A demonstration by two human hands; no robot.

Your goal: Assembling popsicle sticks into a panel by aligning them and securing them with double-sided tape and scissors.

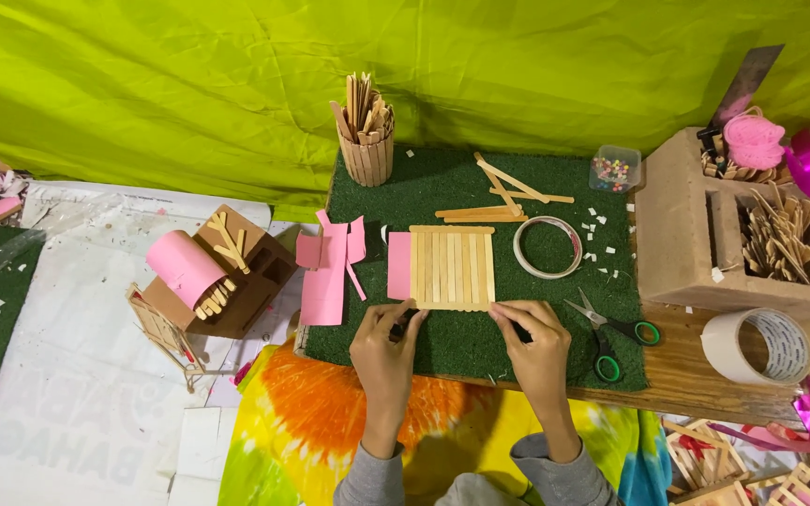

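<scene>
A panel of wooden craft sticks [452,267] lies flat on a green turf mat [480,183], with a pink paper strip [398,265] along its left side. My left hand [384,351] rests at the panel's lower left corner, fingers curled on something small and dark that I cannot make out. My right hand [536,342] pinches at the panel's lower right corner. Both hands touch the mat just below the panel.
Loose sticks [503,197], a white tape ring [547,246] and green-handled scissors [611,337] lie right of the panel. A stick cup [366,141] stands behind. Pink paper scraps [330,267], a cardboard organiser [742,225], a big tape roll [757,347] and a pin box [614,169] surround.
</scene>
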